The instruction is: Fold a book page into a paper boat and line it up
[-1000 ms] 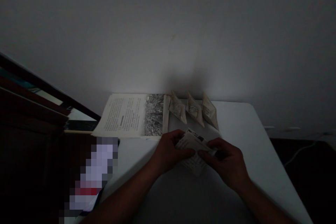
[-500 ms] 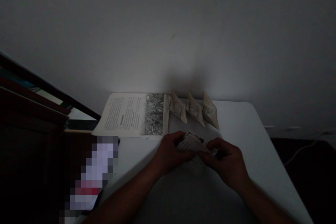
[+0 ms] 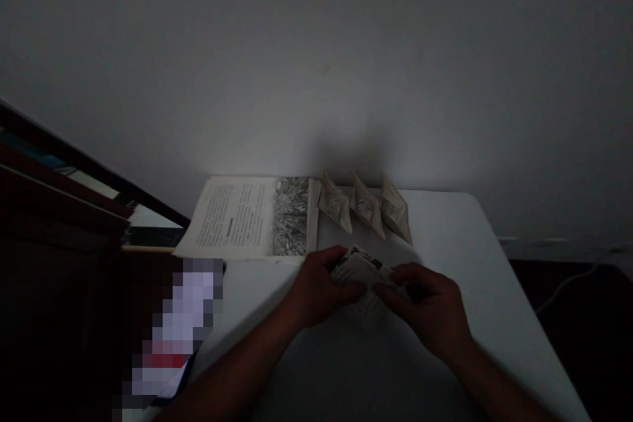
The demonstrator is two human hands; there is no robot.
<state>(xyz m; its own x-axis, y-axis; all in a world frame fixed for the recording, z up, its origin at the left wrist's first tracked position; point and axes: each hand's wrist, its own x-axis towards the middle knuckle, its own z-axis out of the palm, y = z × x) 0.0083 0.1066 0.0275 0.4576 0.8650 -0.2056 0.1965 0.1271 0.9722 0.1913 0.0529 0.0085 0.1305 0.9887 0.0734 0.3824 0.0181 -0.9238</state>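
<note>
Both my hands meet over the middle of a white table (image 3: 475,257) and pinch one folded piece of printed paper (image 3: 360,268). My left hand (image 3: 316,287) grips its left side with thumb and fingers closed. My right hand (image 3: 428,306) pinches its right side, fingers pressed together. Part of the paper hangs below my fingers. Just beyond my hands, three folded paper boats (image 3: 366,208) stand in a row near the wall.
An open book (image 3: 252,216) with text and a grey photo lies at the back left of the table. Dark wooden furniture (image 3: 59,211) fills the left side. A pixelated object (image 3: 173,330) lies at the table's left edge. A plain wall rises behind.
The hands have stayed in the same spot. The fingers have shifted slightly on the folded paper, pressing it a little flatter.
</note>
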